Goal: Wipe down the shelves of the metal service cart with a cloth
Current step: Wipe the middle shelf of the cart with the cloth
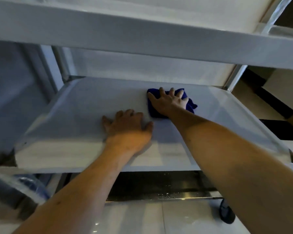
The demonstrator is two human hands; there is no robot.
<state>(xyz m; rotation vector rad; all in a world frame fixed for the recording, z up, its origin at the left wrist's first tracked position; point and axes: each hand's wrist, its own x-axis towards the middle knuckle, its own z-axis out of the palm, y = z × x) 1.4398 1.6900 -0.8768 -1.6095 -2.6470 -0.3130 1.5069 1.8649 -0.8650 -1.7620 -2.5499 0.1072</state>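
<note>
we press our right hand [170,103], fingers spread flat, on the blue cloth [189,104] at the middle shelf's [71,115] back; left hand [128,127] braces flat. sweep overlapping strokes toward the front lip.

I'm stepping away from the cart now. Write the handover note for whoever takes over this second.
Right hand: fingers spread, pressing the blue cloth flat on the middle shelf, toward its far right.
Left hand: flat on the same shelf, nearer the front, holding nothing.
Top shelf is overhead; the bottom shelf shows specks.
Done: cannot tell from this view which areas are wiped.
Left: finish the middle shelf, likely the bottom shelf too.
</note>
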